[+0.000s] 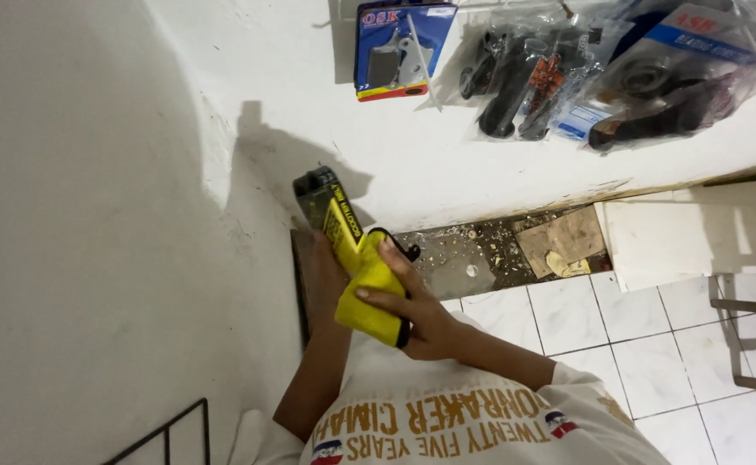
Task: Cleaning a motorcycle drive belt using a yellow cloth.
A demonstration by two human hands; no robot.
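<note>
A long yellow-and-black packet, seemingly a sleeved belt or strap, sat just left of the picture's centre, tilted so its black end pointed toward 11 o'clock and its yellow end toward 5 o'clock. The right hand was closed over the yellow lower part, fingers wrapped across the face from the 3 o'clock side. The left hand lay behind the packet at its 9 o'clock side, mostly hidden; it appeared to support the packet from beneath, though how tightly it closed could not be told. By the look of it, the packet was being held up and looked over, both hands steadying it against the white wall. Turning it or drawing the sleeve off would call for one hand to loosen while the other kept its hold. At 12 to 2 o'clock, well apart on a white ledge, lay a blue carded pack of brake pads and clear bags of dark parts. At 3 o'clock, a gritty patch of floor with cardboard scraps met white tiles. A black wire frame showed at 7 o'clock.
</note>
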